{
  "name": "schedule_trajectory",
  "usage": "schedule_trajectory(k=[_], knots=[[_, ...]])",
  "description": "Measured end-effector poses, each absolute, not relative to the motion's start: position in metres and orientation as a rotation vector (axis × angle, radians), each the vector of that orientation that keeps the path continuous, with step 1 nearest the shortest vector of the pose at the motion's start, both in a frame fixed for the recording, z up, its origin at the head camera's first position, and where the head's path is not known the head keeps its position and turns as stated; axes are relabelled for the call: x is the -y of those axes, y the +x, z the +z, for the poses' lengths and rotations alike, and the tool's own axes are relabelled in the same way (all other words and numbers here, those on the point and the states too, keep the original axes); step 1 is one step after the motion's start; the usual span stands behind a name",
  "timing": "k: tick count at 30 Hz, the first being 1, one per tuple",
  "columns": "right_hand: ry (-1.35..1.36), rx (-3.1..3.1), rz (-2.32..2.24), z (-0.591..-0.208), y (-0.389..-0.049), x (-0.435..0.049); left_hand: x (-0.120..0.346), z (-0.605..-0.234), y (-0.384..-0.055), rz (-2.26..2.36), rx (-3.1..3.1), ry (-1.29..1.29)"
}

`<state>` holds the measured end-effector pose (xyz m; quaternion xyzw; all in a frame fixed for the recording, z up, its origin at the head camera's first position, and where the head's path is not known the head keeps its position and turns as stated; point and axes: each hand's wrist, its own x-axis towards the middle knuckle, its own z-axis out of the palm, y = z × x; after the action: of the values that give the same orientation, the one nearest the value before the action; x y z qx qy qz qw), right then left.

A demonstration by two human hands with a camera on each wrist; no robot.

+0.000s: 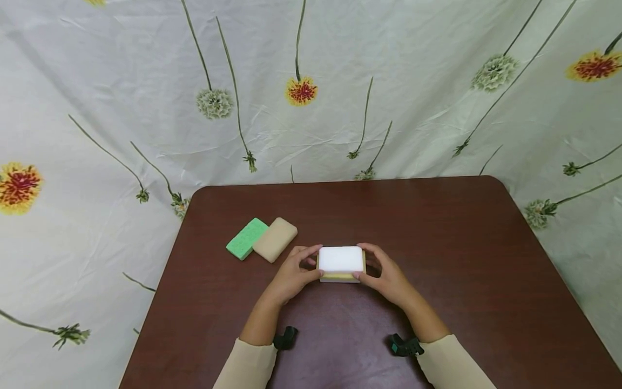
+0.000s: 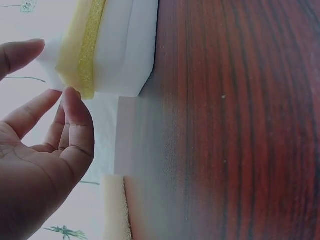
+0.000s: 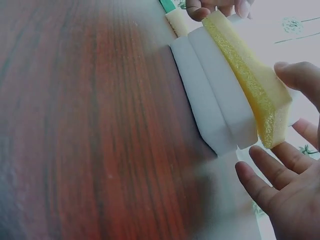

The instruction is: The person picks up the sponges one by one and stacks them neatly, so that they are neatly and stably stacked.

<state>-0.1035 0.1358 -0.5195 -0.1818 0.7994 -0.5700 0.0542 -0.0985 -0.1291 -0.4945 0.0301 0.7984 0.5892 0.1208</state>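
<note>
A stack of sponges stands on the table between both hands. Its lower part is two white blocks, with a yellow sponge above them and a white sponge on top. My left hand pinches the upper layers at their left end, thumb in front and index finger behind. On the right end, my right hand holds the same layers between thumb and fingers. Its lower fingers are spread beside the white blocks in the right wrist view.
Left of the stack, a beige sponge lies overlapping a green sponge. The dark brown table has rounded far corners. Behind it hangs a white cloth with printed flowers.
</note>
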Motion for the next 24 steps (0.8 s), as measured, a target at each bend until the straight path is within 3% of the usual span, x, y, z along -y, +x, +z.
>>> schedule_trajectory(k=[24], knots=[[-0.616,-2.479,-1.708,-0.5120,-0.0971,-0.1334,0.1260,-0.4946,-0.0961,1.723,-2.313,0.076]])
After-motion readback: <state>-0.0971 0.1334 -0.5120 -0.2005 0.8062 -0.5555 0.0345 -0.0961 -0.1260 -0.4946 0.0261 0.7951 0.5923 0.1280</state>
